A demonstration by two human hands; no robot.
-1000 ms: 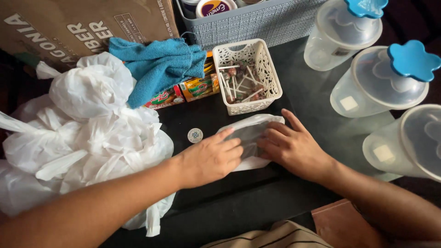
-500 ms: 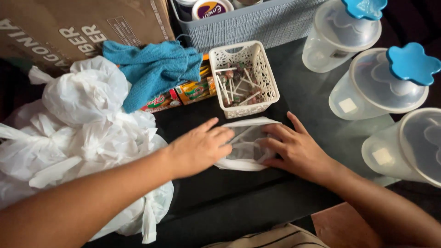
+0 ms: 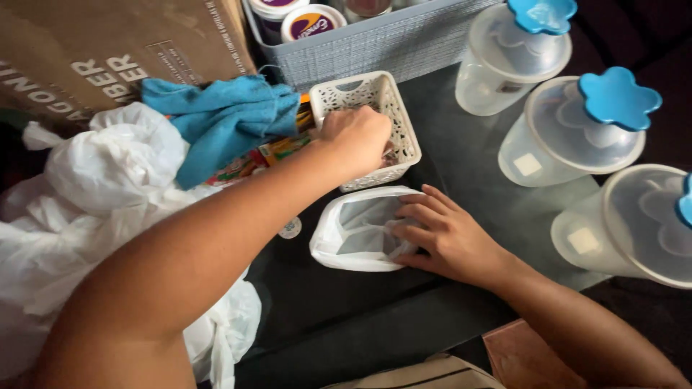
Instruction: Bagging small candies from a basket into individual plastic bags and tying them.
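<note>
A: Where's the left hand (image 3: 355, 135)?
B: Down in the small white lattice basket (image 3: 369, 130), fingers curled shut; I cannot tell what they hold.
A: And the right hand (image 3: 448, 239)?
B: Just in front of that basket, on the small clear plastic bag (image 3: 358, 232) lying on the dark worktop (image 3: 461, 162), fingers spread at its open mouth.
A: Beyond the basket?
B: A blue cloth (image 3: 225, 119) at its left; 3 clear jugs with blue lids (image 3: 569, 130) well to its right
</note>
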